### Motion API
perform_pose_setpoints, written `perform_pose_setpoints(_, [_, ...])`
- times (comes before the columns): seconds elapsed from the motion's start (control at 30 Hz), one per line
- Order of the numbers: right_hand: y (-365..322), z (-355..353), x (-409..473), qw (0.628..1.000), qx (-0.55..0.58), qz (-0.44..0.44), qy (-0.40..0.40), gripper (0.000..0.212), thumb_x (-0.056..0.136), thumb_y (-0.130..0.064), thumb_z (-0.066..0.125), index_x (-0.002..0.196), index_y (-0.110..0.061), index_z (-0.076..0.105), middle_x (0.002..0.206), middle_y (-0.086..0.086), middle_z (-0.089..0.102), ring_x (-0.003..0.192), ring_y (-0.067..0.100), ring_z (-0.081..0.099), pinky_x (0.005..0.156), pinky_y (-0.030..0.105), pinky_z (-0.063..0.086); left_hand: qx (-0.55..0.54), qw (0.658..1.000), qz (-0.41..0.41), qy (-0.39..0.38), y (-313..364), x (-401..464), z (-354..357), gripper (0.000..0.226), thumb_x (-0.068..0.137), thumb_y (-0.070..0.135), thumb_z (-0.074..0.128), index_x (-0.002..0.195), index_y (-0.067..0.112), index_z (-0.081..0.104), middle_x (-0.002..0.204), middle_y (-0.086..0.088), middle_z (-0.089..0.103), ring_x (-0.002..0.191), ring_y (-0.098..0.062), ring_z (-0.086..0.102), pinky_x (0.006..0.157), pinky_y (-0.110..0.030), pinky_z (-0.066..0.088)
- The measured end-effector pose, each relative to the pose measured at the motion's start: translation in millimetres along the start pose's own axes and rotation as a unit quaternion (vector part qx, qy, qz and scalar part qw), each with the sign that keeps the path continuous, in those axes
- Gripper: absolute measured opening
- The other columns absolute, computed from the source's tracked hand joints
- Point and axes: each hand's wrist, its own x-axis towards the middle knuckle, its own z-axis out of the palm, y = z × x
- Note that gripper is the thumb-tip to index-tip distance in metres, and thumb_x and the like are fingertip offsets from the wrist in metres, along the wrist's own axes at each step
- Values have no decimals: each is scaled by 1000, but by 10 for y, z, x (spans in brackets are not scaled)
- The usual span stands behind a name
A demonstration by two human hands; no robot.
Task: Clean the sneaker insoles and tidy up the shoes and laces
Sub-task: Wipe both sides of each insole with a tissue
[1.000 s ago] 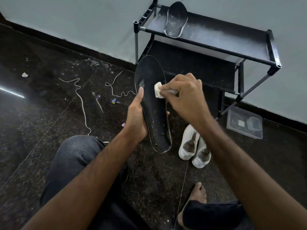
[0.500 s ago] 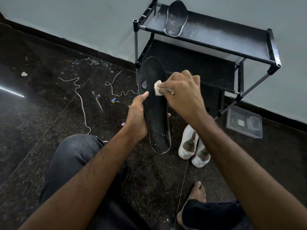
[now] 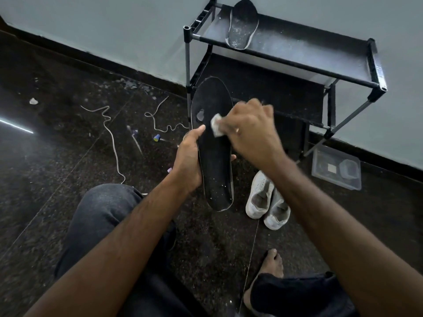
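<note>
Black insole (image 3: 214, 156) is held upright over the floor (image 3: 57, 168), w/ toe end up in front of the rack (image 3: 286, 49). Left hand (image 3: 188, 161) grips its left edge, thumb on the face, fingers curled behind. Right hand (image 3: 249, 131) pinches a white wad (image 3: 216, 124) and presses it on the insole near a pale worn spot. Second insole (image 3: 242, 24) lies on the rack top, heel over the front edge. White sneakers (image 3: 266, 202) stand on the floor just right of the held insole. Laces (image 3: 112, 138) lie loose to the left; open floor is around them.

Bare floor (image 3: 57, 179) lies open to your left, crossed only by loose laces (image 3: 112, 143). Ahead the shoe rack (image 3: 286, 49) blocks you; the sneakers (image 3: 266, 200) sit just right.
</note>
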Motion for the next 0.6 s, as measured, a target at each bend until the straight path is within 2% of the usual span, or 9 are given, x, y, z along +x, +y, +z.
perform_pose_setpoints(0.07, [-112, 90, -175, 994, -37, -86, -62, 14, 90, -17, 66, 92, -28, 75, 92, -7, 56, 96, 20, 51, 81, 35, 25, -15, 1000, -5, 6, -1, 15, -26, 47, 104, 36, 39, 120, 5, 69, 108, -16, 75, 95, -26, 72, 87, -39, 59])
perform_pose_setpoints(0.13, [-109, -72, -260, 957, -27, -168, -237, 18, 88, -13, 65, 89, -28, 75, 94, -12, 54, 103, 14, 48, 86, 35, 30, -30, 999, -20, 15, 11, 20, -57, 49, 104, 38, 37, 125, 4, 66, 113, -17, 74, 99, -28, 72, 85, -38, 59])
perform_pose_setpoints(0.2, [-45, -358, -230, 909, 25, -162, -382, 24, 92, -16, 65, 90, -37, 76, 97, -18, 60, 103, 1, 51, 92, 24, 38, -31, 999, -39, 9, 25, 24, -57, 56, 103, 42, 37, 133, 2, 61, 123, -21, 70, 105, -32, 71, 87, -41, 59])
perform_pose_setpoints(0.23, [-13, -499, -199, 909, 104, -113, -388, 28, 94, -17, 68, 86, -44, 74, 97, -19, 63, 99, -4, 55, 90, 14, 41, -21, 999, -37, 6, 25, 34, -51, 56, 102, 43, 37, 133, 2, 61, 123, -23, 69, 105, -33, 71, 87, -44, 60])
perform_pose_setpoints(0.3, [68, -648, -82, 938, 237, -28, -250, 26, 91, -18, 72, 87, -44, 73, 96, -17, 66, 93, -7, 59, 84, 8, 44, 1, 1000, -17, 5, -2, 55, -57, 53, 103, 40, 40, 135, 3, 59, 127, -22, 68, 113, -37, 69, 95, -51, 57])
perform_pose_setpoints(0.37, [133, -551, 87, 970, 222, 13, -96, 14, 90, -18, 74, 98, -30, 77, 96, -15, 67, 90, -5, 59, 81, 8, 43, 10, 1000, -9, -3, -19, 35, -36, 50, 105, 40, 37, 137, 7, 58, 133, -17, 67, 122, -36, 65, 101, -56, 52])
perform_pose_setpoints(0.4, [144, -433, 161, 977, 203, 33, -52, 14, 90, -19, 75, 100, -26, 79, 97, -13, 68, 91, -2, 60, 81, 11, 45, 6, 1000, -11, -9, -27, 27, -21, 50, 106, 40, 36, 138, 9, 58, 134, -14, 67, 123, -35, 64, 102, -57, 51])
perform_pose_setpoints(0.5, [125, -7, 228, 991, 110, 70, -14, 16, 93, -21, 69, 104, -26, 79, 100, -7, 69, 97, 14, 58, 88, 37, 47, -9, 1000, -11, -20, -18, 27, -34, 53, 106, 42, 34, 140, 9, 57, 135, -16, 66, 122, -34, 65, 101, -57, 49])
perform_pose_setpoints(0.6, [60, 194, 81, 1000, 26, 3, 3, 18, 99, -20, 61, 97, -25, 78, 93, -5, 60, 91, 20, 52, 81, 43, 43, 6, 1000, -17, 3, -17, 29, -53, 55, 105, 45, 37, 134, 6, 62, 129, -22, 67, 109, -33, 68, 93, -53, 56])
